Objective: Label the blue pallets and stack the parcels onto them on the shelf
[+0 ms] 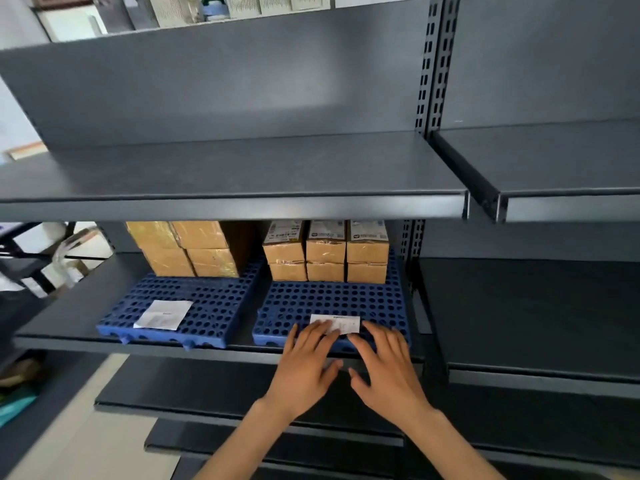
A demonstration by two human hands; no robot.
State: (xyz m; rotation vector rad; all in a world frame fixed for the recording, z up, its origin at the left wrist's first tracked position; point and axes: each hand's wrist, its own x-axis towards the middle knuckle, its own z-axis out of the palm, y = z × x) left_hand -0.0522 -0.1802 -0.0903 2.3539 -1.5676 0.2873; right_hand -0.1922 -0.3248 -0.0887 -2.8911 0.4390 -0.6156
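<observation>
Two blue perforated pallets lie side by side on the middle shelf [62, 327]. The left pallet [214, 306] carries a white label [164, 314] near its front and a stack of brown taped parcels [188, 249] at its back. On the right pallet [332, 299], small brown parcels [325, 252] stand in two layers at the back. A white label [341, 323] lies at this pallet's front edge. My left hand [306, 365] and my right hand [389, 367] rest flat with fingers spread, fingertips pressing on that label's two ends.
A dark grey shelf [242, 168] overhangs just above the pallets, its front lip hiding the parcel tops. A slotted upright [431, 64] divides this bay from the right one [536, 306]. Lower shelves jut out beneath my wrists. Clutter lies on the floor at far left.
</observation>
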